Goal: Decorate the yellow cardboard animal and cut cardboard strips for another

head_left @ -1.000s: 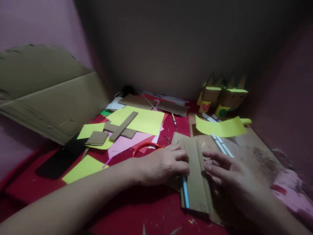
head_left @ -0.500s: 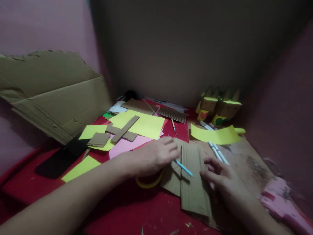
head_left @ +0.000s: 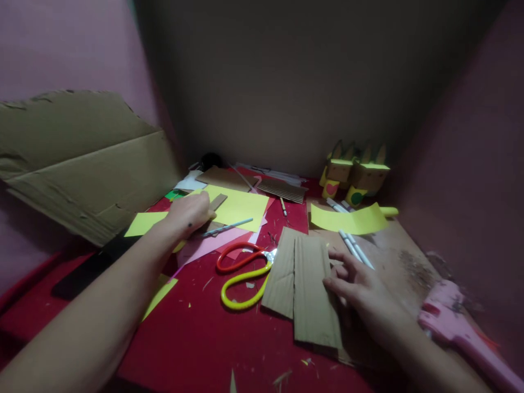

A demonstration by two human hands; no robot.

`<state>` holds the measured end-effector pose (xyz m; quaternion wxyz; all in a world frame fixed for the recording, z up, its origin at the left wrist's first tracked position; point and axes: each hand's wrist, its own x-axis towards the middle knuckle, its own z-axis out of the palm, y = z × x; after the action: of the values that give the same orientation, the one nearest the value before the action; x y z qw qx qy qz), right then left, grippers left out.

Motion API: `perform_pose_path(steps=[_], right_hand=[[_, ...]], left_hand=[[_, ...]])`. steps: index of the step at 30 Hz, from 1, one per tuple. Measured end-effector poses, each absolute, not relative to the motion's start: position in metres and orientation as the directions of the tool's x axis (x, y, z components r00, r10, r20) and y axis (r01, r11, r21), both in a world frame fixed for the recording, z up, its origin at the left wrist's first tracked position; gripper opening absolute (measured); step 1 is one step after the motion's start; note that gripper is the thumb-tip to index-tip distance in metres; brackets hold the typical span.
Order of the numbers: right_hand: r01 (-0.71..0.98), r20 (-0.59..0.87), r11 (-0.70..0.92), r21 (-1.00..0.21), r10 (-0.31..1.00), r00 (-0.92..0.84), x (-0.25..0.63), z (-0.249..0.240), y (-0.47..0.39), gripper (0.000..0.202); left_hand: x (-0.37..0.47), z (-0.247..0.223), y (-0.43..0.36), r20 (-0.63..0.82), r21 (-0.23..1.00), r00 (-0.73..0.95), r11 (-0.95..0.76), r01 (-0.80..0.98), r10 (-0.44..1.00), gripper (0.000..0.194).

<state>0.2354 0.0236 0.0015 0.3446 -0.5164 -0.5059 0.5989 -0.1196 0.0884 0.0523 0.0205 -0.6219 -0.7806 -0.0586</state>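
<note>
My left hand [head_left: 190, 213] is closed around the near part of a narrow cardboard strip [head_left: 218, 202] over yellow paper; its fingertips are mostly hidden. Just right of it, a light blue pen-like stick [head_left: 229, 226] lies across the papers. My right hand [head_left: 354, 281] has its thumb and curled fingers at the right edge of a cardboard piece [head_left: 313, 295]. A second cardboard piece [head_left: 280, 275] sits against its left side. Scissors [head_left: 244, 303] with one red and one yellow handle lie left of these, their blades partly under the cardboard.
A pink glue gun [head_left: 444, 311] lies at the right. White sticks [head_left: 356, 250] and a curved yellow sheet [head_left: 347, 219] rest farther back, before two cardboard figures [head_left: 370, 177]. A large cardboard sheet [head_left: 90, 164] leans left, above a black flat object [head_left: 88, 273].
My left hand has moved left and away from me, from above the scissors to the cardboard strip. The light blue stick now lies on the papers. My right hand stays at the cardboard.
</note>
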Motion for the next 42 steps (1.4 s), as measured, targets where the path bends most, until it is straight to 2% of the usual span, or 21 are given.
perform_pose_path(steps=[2, 5, 8, 10, 11, 13, 14, 16, 19, 21, 24, 27, 29, 33, 42], right_hand=[[0.119, -0.269, -0.247, -0.962, 0.932, -0.243, 0.235, 0.004, 0.023, 0.06], [0.14, -0.265, -0.234, -0.962, 0.925, -0.274, 0.234, 0.009, 0.023, 0.048], [0.137, -0.264, -0.234, -0.963, 0.923, -0.279, 0.233, 0.012, 0.023, 0.044], [0.126, -0.269, -0.244, -0.962, 0.926, -0.266, 0.232, 0.012, 0.023, 0.047], [0.119, -0.272, -0.249, -0.961, 0.924, -0.267, 0.232, 0.012, 0.023, 0.049], [0.105, -0.279, -0.26, -0.96, 0.92, -0.275, 0.232, 0.012, 0.022, 0.05], [0.098, -0.281, -0.264, -0.96, 0.918, -0.279, 0.232, 0.011, 0.022, 0.049], [0.092, -0.284, -0.269, -0.959, 0.914, -0.29, 0.233, 0.011, 0.022, 0.046], [0.096, -0.286, -0.27, -0.958, 0.908, -0.307, 0.233, 0.009, 0.024, 0.043], [0.094, -0.292, -0.277, -0.956, 0.908, -0.301, 0.233, 0.008, 0.025, 0.047], [0.087, -0.301, -0.288, -0.954, 0.908, -0.292, 0.233, 0.007, 0.026, 0.052], [0.075, -0.301, -0.292, -0.953, 0.909, -0.289, 0.232, 0.009, 0.025, 0.052], [0.075, -0.297, -0.288, -0.955, 0.911, -0.285, 0.232, 0.01, 0.025, 0.05], [0.086, -0.278, -0.265, -0.96, 0.91, -0.309, 0.233, 0.01, 0.025, 0.045], [0.071, -0.251, -0.24, -0.968, 0.913, -0.321, 0.236, 0.01, 0.027, 0.038]], left_hand=[[-0.127, 0.049, 0.09, 0.099, 0.112, -0.219, 0.208, 0.972, 0.971, 0.016], [-0.137, 0.048, 0.092, 0.212, 0.194, -0.175, 0.134, 0.972, 0.961, 0.018], [-0.13, 0.057, 0.089, 0.339, 0.303, -0.07, -0.038, 0.952, 0.938, 0.023], [-0.111, 0.065, 0.08, 0.339, 0.384, 0.042, -0.179, 0.906, 0.94, 0.03], [-0.097, 0.068, 0.074, 0.302, 0.469, 0.104, -0.243, 0.849, 0.948, 0.034], [-0.066, 0.071, 0.058, 0.136, 0.618, 0.204, -0.244, 0.747, 0.97, 0.035], [-0.051, 0.069, 0.05, -0.008, 0.727, 0.242, -0.16, 0.668, 0.97, 0.033], [-0.025, 0.063, 0.037, -0.212, 0.839, 0.343, -0.01, 0.544, 0.915, 0.029], [-0.004, 0.053, 0.027, -0.357, 0.809, 0.357, 0.095, 0.58, 0.863, 0.031], [-0.001, 0.05, 0.024, -0.375, 0.787, 0.328, 0.11, 0.608, 0.867, 0.036], [-0.003, 0.055, 0.023, -0.364, 0.749, 0.299, 0.086, 0.657, 0.882, 0.033], [-0.004, 0.064, 0.024, -0.304, 0.689, 0.32, -0.025, 0.724, 0.898, 0.027], [-0.004, 0.067, 0.025, -0.257, 0.694, 0.363, -0.091, 0.714, 0.895, 0.029], [-0.007, 0.064, 0.026, -0.307, 0.738, 0.429, -0.072, 0.671, 0.849, 0.041], [-0.008, 0.047, 0.024, -0.275, 0.664, 0.515, -0.227, 0.712, 0.812, 0.04]])
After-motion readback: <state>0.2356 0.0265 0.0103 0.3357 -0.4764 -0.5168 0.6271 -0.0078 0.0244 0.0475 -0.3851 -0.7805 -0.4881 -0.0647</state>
